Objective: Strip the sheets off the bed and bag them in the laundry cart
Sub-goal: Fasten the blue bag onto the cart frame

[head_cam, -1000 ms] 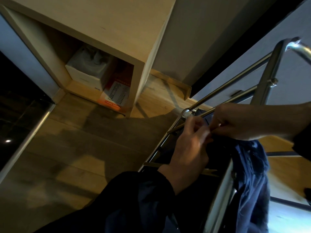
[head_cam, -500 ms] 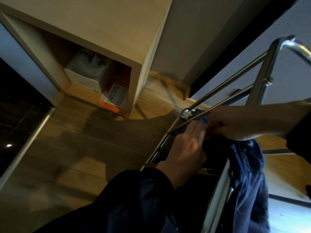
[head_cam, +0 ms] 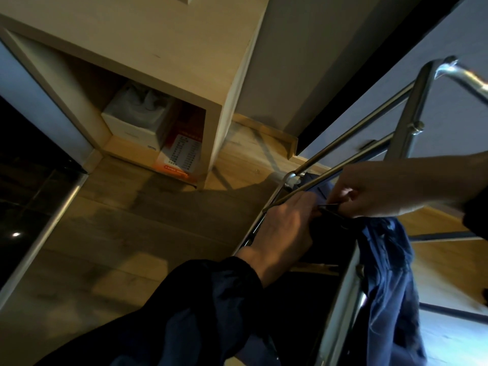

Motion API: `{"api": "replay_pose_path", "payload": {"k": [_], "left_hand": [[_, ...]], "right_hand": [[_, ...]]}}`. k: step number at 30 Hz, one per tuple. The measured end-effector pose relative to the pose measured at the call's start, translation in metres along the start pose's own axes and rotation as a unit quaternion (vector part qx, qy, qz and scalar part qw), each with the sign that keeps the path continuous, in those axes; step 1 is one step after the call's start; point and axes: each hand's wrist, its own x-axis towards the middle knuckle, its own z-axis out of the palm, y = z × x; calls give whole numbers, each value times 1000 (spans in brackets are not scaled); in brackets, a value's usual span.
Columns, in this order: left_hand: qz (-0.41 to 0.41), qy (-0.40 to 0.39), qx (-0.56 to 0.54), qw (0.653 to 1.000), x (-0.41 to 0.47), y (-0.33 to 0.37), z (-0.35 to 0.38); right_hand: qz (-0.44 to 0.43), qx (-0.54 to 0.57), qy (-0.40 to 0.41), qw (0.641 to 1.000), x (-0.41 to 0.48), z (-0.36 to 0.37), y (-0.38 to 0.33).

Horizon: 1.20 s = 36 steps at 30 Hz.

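The laundry cart's steel frame [head_cam: 412,112] rises at the right, with two thin rails [head_cam: 351,143] running down to a corner joint. A dark blue cloth bag [head_cam: 388,281] hangs over the cart's near rail. My left hand [head_cam: 285,228] and my right hand [head_cam: 375,191] meet just below the corner joint. Both pinch the bag's dark edge [head_cam: 330,207] between fingers and thumb, close together. The bag's inside is dark and I cannot see any sheets.
A light wooden cabinet [head_cam: 158,48] stands at the back, its open niche holding a white tissue box [head_cam: 134,122] and an orange-edged printed card [head_cam: 179,157]. Wood floor [head_cam: 105,233] spreads at the left; a dark glossy panel [head_cam: 23,202] with a metal strip is far left.
Both hands have stayed at the cart's corner, shifting slightly along the bag's edge; my right hand has drawn a little to the right.
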Motion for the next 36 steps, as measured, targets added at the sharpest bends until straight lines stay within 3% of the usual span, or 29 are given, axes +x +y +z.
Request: {"api": "replay_pose_path", "payload": {"k": [5, 8, 12, 16, 20, 21, 24, 25, 32, 36], "left_hand": [[-35, -16, -33, 999, -3, -7, -1], [-49, -74, -92, 992, -3, -7, 0], [-20, -112, -88, 990, 1, -5, 6], [-71, -98, -135, 983, 2, 7, 5], [-96, -103, -84, 986, 14, 7, 7], [-91, -101, -61, 989, 16, 4, 8], [26, -108, -4, 994, 9, -2, 7], [23, -96, -4, 995, 7, -2, 5], [-70, -12, -45, 996, -3, -2, 9], [-104, -37, -84, 990, -10, 3, 7]], "right_hand": [[18, 51, 65, 996, -17, 5, -4], [5, 0, 179, 984, -27, 17, -3], [-28, 56, 279, 958, -41, 33, -13], [-39, 80, 304, 949, -48, 47, -11], [-1, 31, 345, 938, -44, 49, -11], [8, 11, 351, 936, -42, 48, -12], [39, -15, 339, 940, -36, 39, -14], [42, -28, 339, 939, -34, 37, -14], [39, -76, 334, 939, -39, 14, -17], [-10, -58, 380, 923, -48, -7, -20]]}}
